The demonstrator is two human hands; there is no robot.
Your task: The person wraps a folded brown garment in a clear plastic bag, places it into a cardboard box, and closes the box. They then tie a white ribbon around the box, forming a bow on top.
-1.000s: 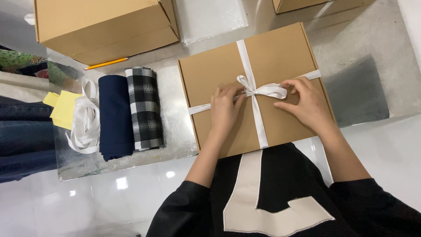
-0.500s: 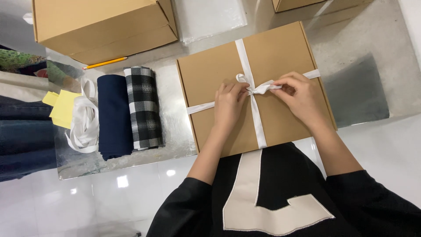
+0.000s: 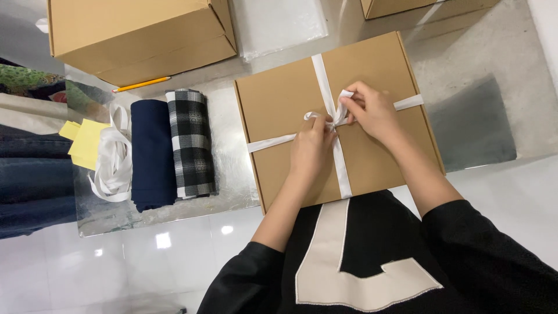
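A flat brown cardboard box [image 3: 279, 99] lies on a shiny metal sheet, bound crosswise with a white ribbon [image 3: 343, 168]. Both hands meet at the ribbon's crossing near the box's middle. My left hand [image 3: 311, 145] pinches a small ribbon loop at the knot. My right hand [image 3: 372, 110] grips the other ribbon end, folded upward just right of the knot.
Left of the box lie a rolled navy cloth [image 3: 151, 154], a rolled black-and-white plaid cloth [image 3: 190, 145], a heap of white ribbon [image 3: 111, 166] and yellow paper notes [image 3: 87, 142]. A large cardboard carton [image 3: 139, 35] and a yellow pencil [image 3: 141, 85] sit behind. Folded denim [image 3: 32, 174] lies at far left.
The long ribbon tail that lay out to the right has been gathered up. Both hands have drawn closer together at the knot.
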